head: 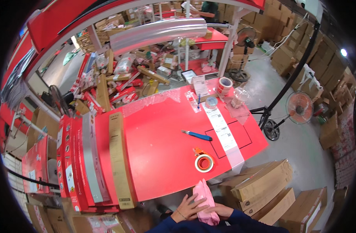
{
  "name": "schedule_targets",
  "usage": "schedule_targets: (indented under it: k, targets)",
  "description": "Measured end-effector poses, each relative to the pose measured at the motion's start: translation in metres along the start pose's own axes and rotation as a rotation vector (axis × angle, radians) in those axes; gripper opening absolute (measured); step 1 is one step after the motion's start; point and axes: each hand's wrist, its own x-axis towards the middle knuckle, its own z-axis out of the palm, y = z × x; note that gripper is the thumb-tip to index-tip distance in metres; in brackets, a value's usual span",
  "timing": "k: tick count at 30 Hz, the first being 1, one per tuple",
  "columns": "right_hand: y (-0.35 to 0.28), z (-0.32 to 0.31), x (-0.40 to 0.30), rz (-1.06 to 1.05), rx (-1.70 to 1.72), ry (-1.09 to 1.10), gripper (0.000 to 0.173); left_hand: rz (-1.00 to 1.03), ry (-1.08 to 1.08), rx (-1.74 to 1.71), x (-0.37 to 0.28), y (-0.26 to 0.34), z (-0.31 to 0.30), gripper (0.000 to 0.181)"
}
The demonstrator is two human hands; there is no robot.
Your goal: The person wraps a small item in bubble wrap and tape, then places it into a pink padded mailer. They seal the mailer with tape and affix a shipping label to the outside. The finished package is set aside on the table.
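A pink wrapped package [204, 201] is held between my two hands just below the near edge of the red table [157, 145]. My left hand [187, 208] lies on its left side with the fingers spread over the wrapping. My right hand [221, 210] grips its lower right side. On the table beyond the package stands an orange tape dispenser with a roll of tape [204, 163]. Farther back lies a blue utility knife [197, 135]. A strip of printed labels [221, 126] runs across the table's right part.
Long cardboard boxes [119, 160] lie at the table's left. A tape roll [224, 85] and a blue tape roll [211, 102] sit at the back right. A roll of clear film [159, 33] hangs above. Stacked cartons [262, 180] stand right of me; a fan [299, 107] is beyond.
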Motion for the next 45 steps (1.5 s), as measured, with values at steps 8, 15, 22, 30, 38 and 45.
schedule_targets:
  k: [8,15,22,30,38,45]
  targets:
    - [0.06,-0.091,-0.121,-0.157,-0.283,0.342,0.066,-0.393,-0.043,-0.06,0.016,-0.026,-0.091,0.069]
    - [0.066,-0.032,-0.092,-0.453,-1.061,0.301,0.066,-1.62,0.271,0.417,-0.116,-0.133,-0.184,0.123]
    - [-0.008,-0.062,-0.069,-0.487,-0.925,0.394,0.081,-1.291,0.555,0.29,-0.077,-0.159,-0.1,0.112]
    - [-0.118,0.068,0.091,-1.086,-1.333,0.352,0.084,-1.356,0.576,0.105,0.022,-0.13,-0.024,0.111]
    - [-0.072,0.117,0.186,-0.679,-1.674,0.749,0.076,-1.103,0.876,-0.432,0.005,-0.08,-0.031,0.053]
    - [-0.092,0.083,0.185,-0.756,-1.643,0.193,0.086,-1.167,0.866,0.021,-0.013,-0.111,-0.016,0.058]
